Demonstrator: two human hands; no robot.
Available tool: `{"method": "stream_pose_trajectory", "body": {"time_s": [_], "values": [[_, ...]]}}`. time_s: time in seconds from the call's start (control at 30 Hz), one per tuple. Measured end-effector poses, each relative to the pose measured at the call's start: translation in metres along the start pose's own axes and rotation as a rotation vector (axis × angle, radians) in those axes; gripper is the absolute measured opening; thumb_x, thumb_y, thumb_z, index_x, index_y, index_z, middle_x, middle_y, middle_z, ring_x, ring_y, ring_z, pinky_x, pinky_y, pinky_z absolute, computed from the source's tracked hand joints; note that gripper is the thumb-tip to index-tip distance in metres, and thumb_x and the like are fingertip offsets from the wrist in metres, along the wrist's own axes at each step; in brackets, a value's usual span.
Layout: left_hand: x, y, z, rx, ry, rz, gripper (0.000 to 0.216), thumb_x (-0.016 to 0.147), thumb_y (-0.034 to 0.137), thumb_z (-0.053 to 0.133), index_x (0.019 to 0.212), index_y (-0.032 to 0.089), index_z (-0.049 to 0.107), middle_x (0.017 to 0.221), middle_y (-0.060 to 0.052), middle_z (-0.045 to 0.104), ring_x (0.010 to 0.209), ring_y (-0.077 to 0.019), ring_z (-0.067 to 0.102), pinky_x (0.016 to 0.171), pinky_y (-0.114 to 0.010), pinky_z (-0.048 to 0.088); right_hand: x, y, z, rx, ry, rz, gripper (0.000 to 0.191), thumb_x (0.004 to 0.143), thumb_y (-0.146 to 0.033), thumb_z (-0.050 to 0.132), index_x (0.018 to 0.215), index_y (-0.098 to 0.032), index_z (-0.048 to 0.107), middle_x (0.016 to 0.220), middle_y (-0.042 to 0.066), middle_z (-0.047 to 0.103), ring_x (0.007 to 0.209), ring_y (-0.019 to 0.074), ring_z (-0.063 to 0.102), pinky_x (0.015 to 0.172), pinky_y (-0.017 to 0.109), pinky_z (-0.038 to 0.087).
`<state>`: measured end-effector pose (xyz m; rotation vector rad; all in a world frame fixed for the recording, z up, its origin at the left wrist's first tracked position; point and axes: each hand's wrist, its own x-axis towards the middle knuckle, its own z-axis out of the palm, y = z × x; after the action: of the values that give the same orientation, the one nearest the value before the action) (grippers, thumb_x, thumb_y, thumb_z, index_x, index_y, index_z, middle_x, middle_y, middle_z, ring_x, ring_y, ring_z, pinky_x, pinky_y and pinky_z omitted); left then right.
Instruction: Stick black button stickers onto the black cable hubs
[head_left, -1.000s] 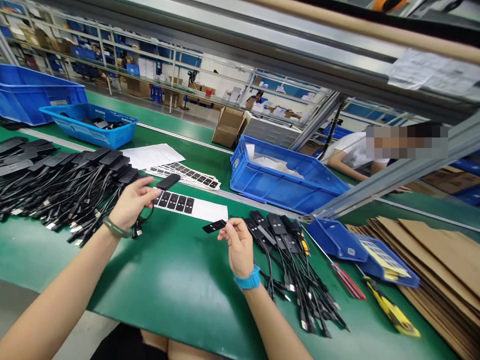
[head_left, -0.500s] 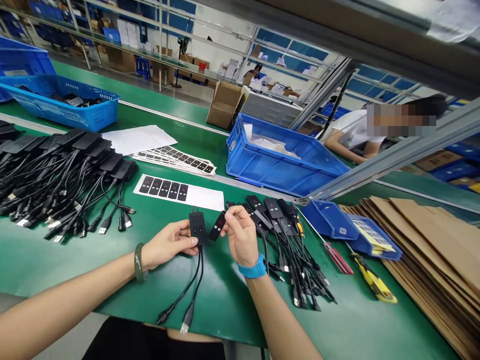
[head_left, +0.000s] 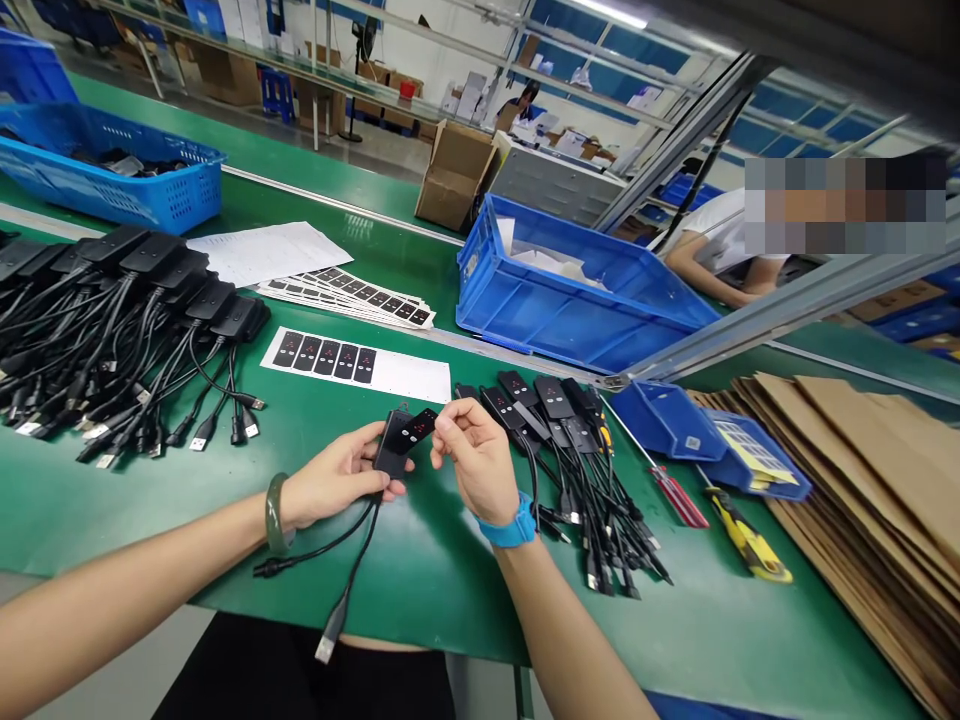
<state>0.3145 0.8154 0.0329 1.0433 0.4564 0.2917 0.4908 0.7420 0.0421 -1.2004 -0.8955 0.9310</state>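
My left hand (head_left: 337,470) is closed around a small black plastic box (head_left: 390,455) with two cables. One cable hangs down and ends in a USB plug (head_left: 328,635); the other points left. Between the fingertips of my right hand (head_left: 476,450) is a black sticker (head_left: 418,428) with red marks and two pale spots. The sticker slants over the upper part of the box; whether they touch I cannot tell. Behind my hands lies a white sticker sheet (head_left: 412,377) with several black stickers on its left part. More sticker sheets (head_left: 360,298) are fanned out behind it.
Black cabled boxes (head_left: 150,260) are heaped at left, and another pile (head_left: 555,400) lies right of my hands. A blue basket (head_left: 180,195) and a blue crate (head_left: 570,310) stand behind. At right are a screwdriver (head_left: 679,497), a yellow-black cutter (head_left: 750,545) and cardboard sheets (head_left: 847,500). A person sits beyond.
My right hand has brought the sticker left and over the box, turning it. The box has tilted in my left hand, and its cables have swung left.
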Motion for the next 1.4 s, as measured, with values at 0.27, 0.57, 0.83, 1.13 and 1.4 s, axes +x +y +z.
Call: {"method": "stream_pose_trajectory", "body": {"time_s": [0.27, 0.57, 0.83, 1.13, 1.4], "values": [[0.001, -0.001, -0.002, -0.068, -0.04, -0.01, 0.068, 0.077, 0.024, 0.076, 0.136, 0.019, 0.042, 0.106, -0.014, 0.067, 0.09, -0.0249, 0.069, 0.079, -0.036, 0.055, -0.002, -0.006, 0.002, -0.063, -0.004, 0.051, 0.024, 0.082, -0.04, 0.069, 0.077, -0.02, 0.057, 0.063, -0.005, 0.054, 0.047, 0.0079, 0.051, 0.043, 0.021, 0.043], [0.0, 0.001, -0.002, -0.056, -0.089, -0.038, 0.07, 0.079, 0.023, 0.074, 0.139, 0.017, 0.039, 0.105, -0.015, 0.067, 0.096, -0.029, 0.068, 0.08, -0.037, 0.054, -0.001, -0.011, 0.006, -0.191, -0.019, 0.051, 0.025, 0.078, -0.04, 0.072, 0.074, -0.019, 0.06, 0.06, -0.004, 0.057, 0.046, 0.0084, 0.052, 0.044, 0.022, 0.046], [-0.001, 0.002, -0.001, -0.057, -0.093, -0.049, 0.072, 0.078, 0.022, 0.073, 0.141, 0.017, 0.039, 0.106, -0.016, 0.068, 0.097, -0.0296, 0.069, 0.082, -0.039, 0.054, -0.001, -0.009, 0.007, -0.183, -0.004, 0.042, 0.024, 0.077, -0.04, 0.073, 0.075, -0.019, 0.061, 0.061, -0.003, 0.058, 0.046, 0.0082, 0.051, 0.043, 0.022, 0.047], [-0.001, -0.001, -0.002, -0.052, -0.106, -0.052, 0.069, 0.08, 0.021, 0.071, 0.141, 0.016, 0.038, 0.112, -0.018, 0.067, 0.099, -0.03, 0.068, 0.084, -0.039, 0.055, -0.001, -0.007, 0.006, -0.128, -0.018, 0.092, 0.024, 0.077, -0.038, 0.074, 0.075, -0.018, 0.061, 0.058, -0.004, 0.057, 0.044, 0.0075, 0.051, 0.043, 0.021, 0.046], [0.001, 0.001, -0.001, -0.042, -0.094, -0.041, 0.064, 0.081, 0.021, 0.07, 0.137, 0.014, 0.039, 0.11, -0.018, 0.066, 0.1, -0.0297, 0.068, 0.085, -0.039, 0.055, 0.0, -0.006, 0.005, -0.057, -0.005, 0.133, 0.022, 0.075, -0.035, 0.075, 0.075, -0.017, 0.062, 0.056, -0.005, 0.057, 0.042, 0.0072, 0.051, 0.042, 0.02, 0.043]]}}
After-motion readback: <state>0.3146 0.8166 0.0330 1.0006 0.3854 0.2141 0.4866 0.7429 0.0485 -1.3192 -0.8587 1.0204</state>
